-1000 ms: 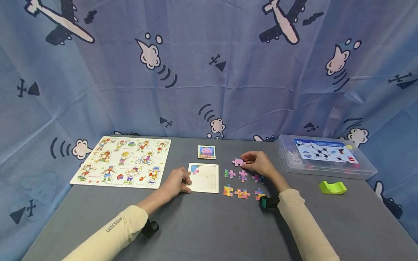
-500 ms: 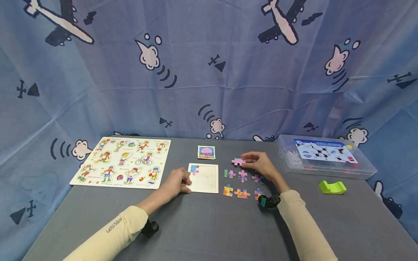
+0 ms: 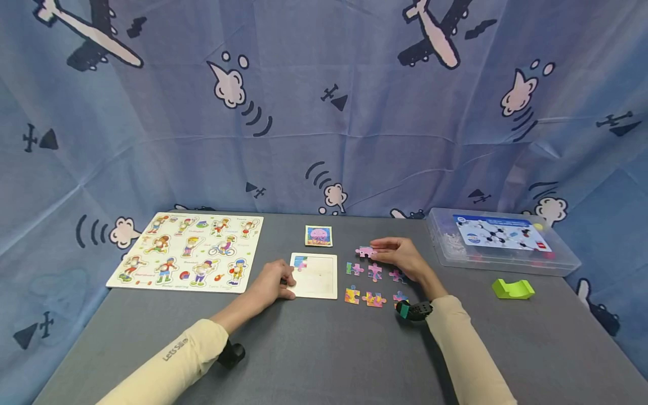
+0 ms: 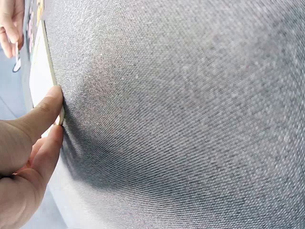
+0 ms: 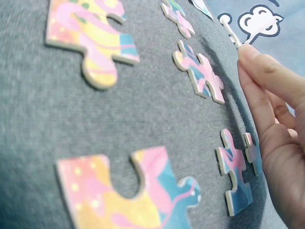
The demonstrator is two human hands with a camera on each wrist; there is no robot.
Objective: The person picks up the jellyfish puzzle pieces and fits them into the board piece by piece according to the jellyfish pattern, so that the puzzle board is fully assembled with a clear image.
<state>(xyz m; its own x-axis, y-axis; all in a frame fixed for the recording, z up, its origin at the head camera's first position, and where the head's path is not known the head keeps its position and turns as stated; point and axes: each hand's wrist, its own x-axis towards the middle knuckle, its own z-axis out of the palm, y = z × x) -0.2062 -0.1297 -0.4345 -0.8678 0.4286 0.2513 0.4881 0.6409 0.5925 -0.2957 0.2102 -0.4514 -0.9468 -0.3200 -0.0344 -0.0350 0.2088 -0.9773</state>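
Note:
My right hand [image 3: 402, 259] pinches a pink jigsaw piece [image 3: 364, 252] between thumb and fingers, above the loose pieces; in the right wrist view the piece [image 5: 230, 32] appears edge-on, lifted off the cloth. A square puzzle tray [image 3: 316, 281] lies flat at the middle of the table, with a blue-and-pink piece [image 3: 301, 262] fitted in its upper left corner. My left hand [image 3: 273, 281] pinches the tray's near left corner; thumb and finger show there in the left wrist view. Several loose jigsaw pieces [image 3: 374, 272] lie in two rows right of the tray.
Behind the tray lies a small jellyfish picture card [image 3: 318, 236]. A large picture board [image 3: 187, 253] is at left. At right stand a clear plastic box [image 3: 506, 242] and a lime-green block [image 3: 513, 289]. A printed curtain [image 3: 324, 112] hangs behind the table.
My right hand has shifted slightly left with the pink jigsaw piece. The left hand stays at the tray's corner. The head view has turned a little.

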